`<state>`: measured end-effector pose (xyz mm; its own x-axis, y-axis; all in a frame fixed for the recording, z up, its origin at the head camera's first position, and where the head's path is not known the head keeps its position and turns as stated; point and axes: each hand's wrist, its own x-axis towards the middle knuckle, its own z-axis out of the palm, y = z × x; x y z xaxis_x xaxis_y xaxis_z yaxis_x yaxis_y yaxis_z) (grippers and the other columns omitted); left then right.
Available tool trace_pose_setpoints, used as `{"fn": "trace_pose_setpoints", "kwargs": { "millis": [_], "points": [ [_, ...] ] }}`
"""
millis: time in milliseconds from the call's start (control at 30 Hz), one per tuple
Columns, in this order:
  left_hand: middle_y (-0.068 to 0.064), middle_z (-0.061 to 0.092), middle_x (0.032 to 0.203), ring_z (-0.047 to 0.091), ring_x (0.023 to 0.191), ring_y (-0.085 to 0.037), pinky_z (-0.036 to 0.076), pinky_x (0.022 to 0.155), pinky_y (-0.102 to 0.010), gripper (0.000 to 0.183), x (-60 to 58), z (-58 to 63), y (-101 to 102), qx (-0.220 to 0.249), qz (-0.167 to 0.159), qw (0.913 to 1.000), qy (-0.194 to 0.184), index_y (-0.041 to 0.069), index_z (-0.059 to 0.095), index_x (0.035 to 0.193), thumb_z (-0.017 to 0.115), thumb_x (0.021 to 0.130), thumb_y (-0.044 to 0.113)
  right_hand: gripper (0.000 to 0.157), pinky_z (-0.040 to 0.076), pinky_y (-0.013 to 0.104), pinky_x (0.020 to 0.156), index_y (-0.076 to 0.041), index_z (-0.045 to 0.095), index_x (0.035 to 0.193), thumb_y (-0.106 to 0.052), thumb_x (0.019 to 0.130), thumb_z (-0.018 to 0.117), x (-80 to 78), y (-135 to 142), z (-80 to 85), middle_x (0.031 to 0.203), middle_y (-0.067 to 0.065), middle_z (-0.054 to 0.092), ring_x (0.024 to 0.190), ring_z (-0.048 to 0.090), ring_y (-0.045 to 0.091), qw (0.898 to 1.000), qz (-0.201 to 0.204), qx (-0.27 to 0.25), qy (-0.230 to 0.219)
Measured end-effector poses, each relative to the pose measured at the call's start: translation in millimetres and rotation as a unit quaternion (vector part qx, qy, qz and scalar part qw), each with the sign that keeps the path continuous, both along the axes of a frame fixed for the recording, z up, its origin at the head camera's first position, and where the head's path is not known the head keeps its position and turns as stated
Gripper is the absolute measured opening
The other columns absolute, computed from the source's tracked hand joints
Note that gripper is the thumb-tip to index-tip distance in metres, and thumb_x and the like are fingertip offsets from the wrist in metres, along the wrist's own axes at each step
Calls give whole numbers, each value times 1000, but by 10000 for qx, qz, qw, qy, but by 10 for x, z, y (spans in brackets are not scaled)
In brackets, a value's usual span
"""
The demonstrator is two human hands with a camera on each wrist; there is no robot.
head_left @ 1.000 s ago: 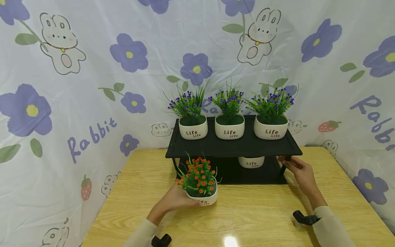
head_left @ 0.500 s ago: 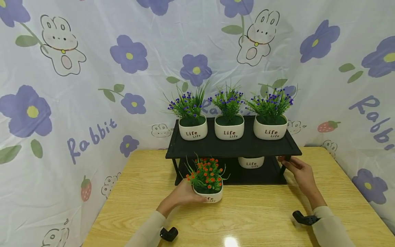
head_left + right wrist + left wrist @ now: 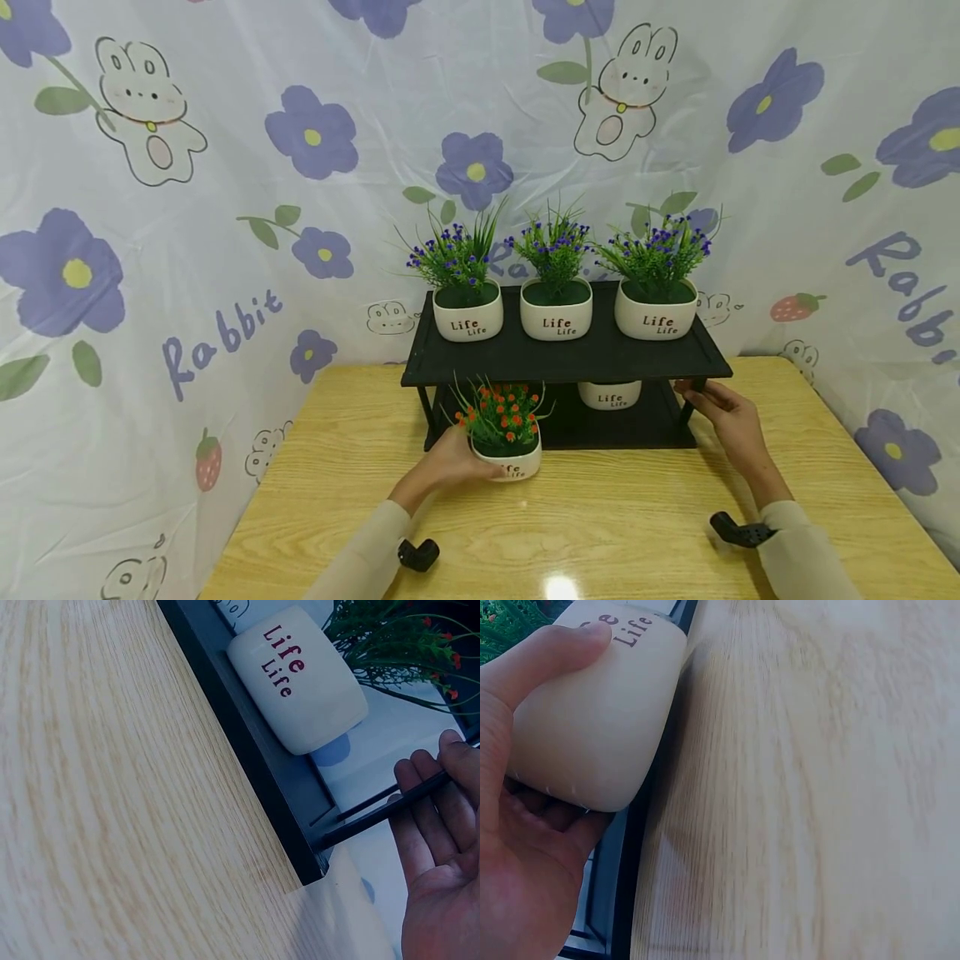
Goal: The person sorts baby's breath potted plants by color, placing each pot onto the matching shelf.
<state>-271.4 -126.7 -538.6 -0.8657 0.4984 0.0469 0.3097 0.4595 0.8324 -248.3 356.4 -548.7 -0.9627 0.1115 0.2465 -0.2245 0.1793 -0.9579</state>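
In the head view my left hand (image 3: 444, 463) grips a white "Life" flowerpot (image 3: 517, 463) with orange-red artificial flowers, in front of the black two-tier shelf (image 3: 592, 361), at its lower left. The left wrist view has the thumb across the pot's (image 3: 600, 735) lettered front and the other fingers partly hidden beneath and behind it. My right hand (image 3: 737, 423) holds the shelf's right front post; in the right wrist view its fingers (image 3: 427, 825) curl behind the thin post (image 3: 382, 814). A white pot (image 3: 300, 682) with red flowers stands on the lower tier.
Three white pots with purple flowers, left (image 3: 468, 321), middle (image 3: 556, 319) and right (image 3: 656, 318), stand on the upper tier. The shelf rests on a wooden table (image 3: 600, 525). A patterned cloth (image 3: 405, 83) hangs behind it.
My left hand has carried the red-flowered pot rightward and then slightly toward the shelf, with its flowers now just under the upper tier's front edge. The right hand stays at the post.
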Motion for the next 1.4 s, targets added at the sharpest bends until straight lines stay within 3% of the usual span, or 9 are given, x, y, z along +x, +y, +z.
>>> {"fn": "trace_pose_setpoints", "kwargs": {
  "millis": [200,467,633,867,1100,1400],
  "points": [
    [-5,67,139,66,127,-25,54,110,-48,90,-53,-8,34,110,147,9998,-88,19,53,151,97,75,30,49,56,9,96,6,60,145,-25,108,66,15,-9,21,118,-22,76,111,69,-11,9999,-127,30,-25],
    [-3,61,149,63,134,-26,51,115,-51,96,-194,-12,84,330,88,9994,82,26,46,157,97,76,23,47,55,9,97,2,62,146,-23,107,67,21,0,29,120,-18,77,111,70,-10,9999,-108,-48,-5],
    [-6,58,150,61,136,-29,50,116,-53,98,-261,-19,95,165,406,9990,15,21,43,158,97,77,28,46,55,8,96,0,63,145,-24,107,68,26,10,16,120,-19,77,111,69,-11,9999,-117,-39,-34],
    [-9,60,146,63,133,-31,53,114,-54,87,-421,-36,100,234,695,9972,-134,18,48,154,94,81,32,47,56,11,98,7,60,145,-21,107,66,19,8,-4,121,-15,78,114,70,-7,9996,62,-281,54],
    [-16,53,157,56,142,-39,51,116,-58,90,-619,-52,83,119,1096,9936,-241,16,46,159,91,85,39,46,55,11,99,5,62,145,-24,109,65,27,3,-1,124,-12,78,116,70,-6,9999,47,-144,44],
    [-16,46,164,52,145,-39,48,119,-59,93,-771,-18,76,473,1205,9897,-619,16,41,164,90,87,37,49,56,10,98,4,60,146,-25,108,65,5,-5,7,123,-15,77,115,69,-9,10000,-52,-55,-52]
  ]
}}
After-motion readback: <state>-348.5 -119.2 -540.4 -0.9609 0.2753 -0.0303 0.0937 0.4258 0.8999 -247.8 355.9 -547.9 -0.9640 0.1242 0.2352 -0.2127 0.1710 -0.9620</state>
